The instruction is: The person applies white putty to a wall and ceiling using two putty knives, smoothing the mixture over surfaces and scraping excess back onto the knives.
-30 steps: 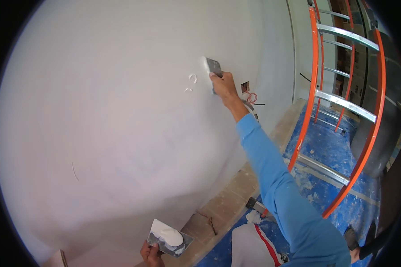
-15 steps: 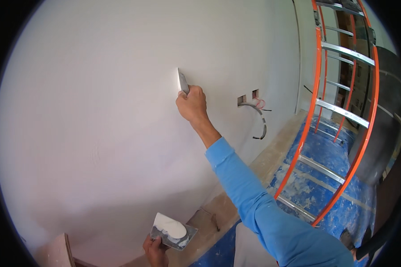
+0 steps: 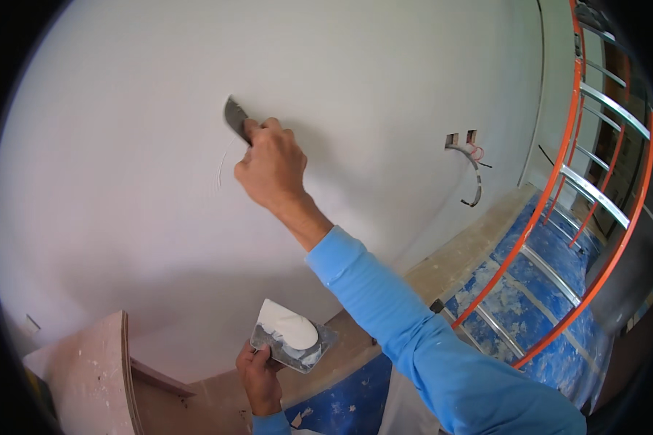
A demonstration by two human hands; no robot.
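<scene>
With my right hand [image 3: 276, 165] closed around it, a putty knife [image 3: 235, 117] rests its bent blade against the white wall [image 3: 152, 80]. A thin curved ridge of filler [image 3: 221, 167] shows on the wall just below and left of the blade. Lower down, my left hand [image 3: 260, 377] grips a flat plate [image 3: 315, 357] by its near left edge, thumb on top. A thick mound of white filler [image 3: 289, 326] sits on that plate, with smears around it. My right forearm in a blue sleeve crosses the lower right.
An orange ladder [image 3: 530, 239] with metal rungs stands on the right, on a blue floor covering [image 3: 508, 290] spattered with white. Two wall box openings [image 3: 452, 140] have a dangling cable [image 3: 477, 174]. At lower left is a wooden panel [image 3: 94, 370].
The view has shifted left. My right hand has moved left across the wall with the putty knife, its blade now turned and bent. A filler ridge shows beside it.
</scene>
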